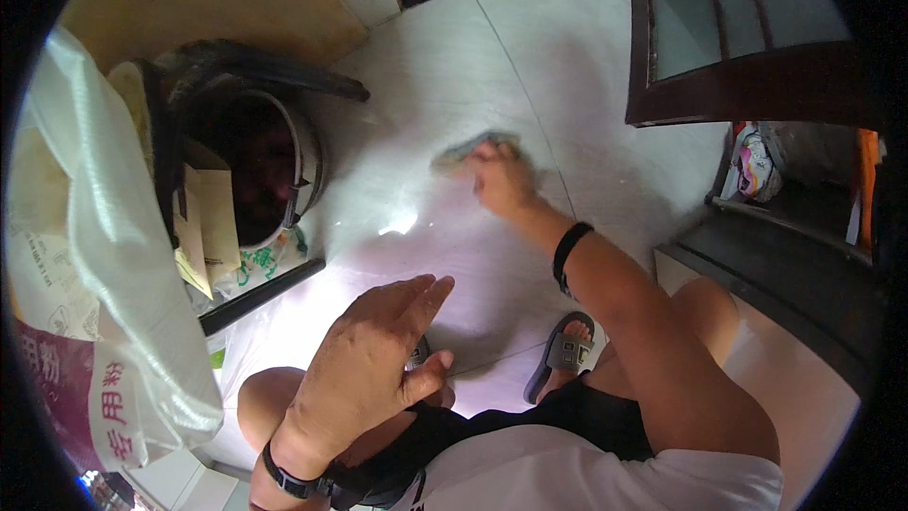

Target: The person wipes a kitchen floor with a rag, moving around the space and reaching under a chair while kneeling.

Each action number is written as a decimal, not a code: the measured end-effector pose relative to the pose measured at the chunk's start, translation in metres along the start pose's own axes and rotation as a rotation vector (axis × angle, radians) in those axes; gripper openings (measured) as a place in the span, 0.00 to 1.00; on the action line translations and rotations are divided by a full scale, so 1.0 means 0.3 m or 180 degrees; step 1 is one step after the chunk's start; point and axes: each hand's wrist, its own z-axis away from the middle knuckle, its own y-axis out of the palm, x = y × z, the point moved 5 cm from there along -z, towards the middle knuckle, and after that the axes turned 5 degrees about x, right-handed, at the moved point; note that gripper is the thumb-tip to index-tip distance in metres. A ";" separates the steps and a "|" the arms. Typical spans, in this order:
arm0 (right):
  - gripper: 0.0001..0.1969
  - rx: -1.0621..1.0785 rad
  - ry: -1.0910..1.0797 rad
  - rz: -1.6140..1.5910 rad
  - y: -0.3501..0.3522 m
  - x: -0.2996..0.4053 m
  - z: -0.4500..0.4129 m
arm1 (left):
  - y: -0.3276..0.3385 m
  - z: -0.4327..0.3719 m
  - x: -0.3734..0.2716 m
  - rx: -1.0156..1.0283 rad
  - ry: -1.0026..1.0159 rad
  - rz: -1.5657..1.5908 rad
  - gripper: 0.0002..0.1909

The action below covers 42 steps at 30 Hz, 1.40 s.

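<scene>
My right hand, with a black band on its wrist, presses a greyish cloth against the pale tiled floor; hand and cloth are blurred. My left hand is raised over my left knee and holds nothing, its thumb apart from the fingers. A dark watch-like band is round that wrist. Below my hands a grey slide sandal shows on one foot, while the other foot is mostly hidden behind the left hand.
On the left, a dark round container stands in a black frame, near a cardboard piece and a large printed plastic sack. To the right are a dark-framed glass door and an open compartment holding a crumpled packet.
</scene>
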 end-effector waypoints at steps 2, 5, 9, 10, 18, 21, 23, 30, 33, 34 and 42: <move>0.22 -0.0319 0.0191 0.0069 -0.014 -0.071 -0.112 | 0.027 0.013 0.027 0.0149 -0.0146 0.0043 0.31; 0.22 -0.0596 0.0485 0.0060 -0.134 -0.144 -0.195 | 0.029 -0.005 0.041 0.0243 -0.0073 -0.0061 0.31; 0.19 -0.0262 0.0600 0.0502 -0.025 -0.015 -0.097 | 0.014 0.017 0.100 0.0225 -0.0094 -0.0196 0.32; 0.19 -0.0287 0.0617 0.0537 -0.029 -0.022 -0.088 | 0.007 0.012 0.098 0.0202 -0.0097 -0.0140 0.32; 0.14 -0.0718 0.0735 0.0149 -0.141 -0.148 -0.227 | 0.011 0.011 0.057 0.0422 0.0130 0.0151 0.34; 0.15 -0.0490 0.0123 0.0316 -0.021 -0.024 -0.115 | 0.002 0.039 0.088 0.0537 -0.0028 0.0190 0.35; 0.15 -0.0286 0.0186 0.0138 -0.003 -0.054 -0.106 | -0.018 0.024 0.075 0.0233 0.0068 -0.0101 0.34; 0.09 -0.1252 0.0433 0.0185 -0.152 -0.189 -0.240 | 0.010 0.013 0.030 0.0469 0.0214 0.0161 0.35; 0.11 -0.0347 0.0397 0.0019 0.040 -0.061 -0.168 | 0.005 0.040 0.074 0.0443 0.0156 -0.0002 0.34; 0.10 -0.0347 0.0105 -0.0113 0.040 0.025 -0.098 | -0.001 0.042 0.086 0.0308 0.0137 -0.0109 0.33; 0.12 -0.1418 0.0199 0.0378 -0.171 -0.158 -0.210 | 0.000 0.022 0.087 0.0167 0.0155 -0.0085 0.30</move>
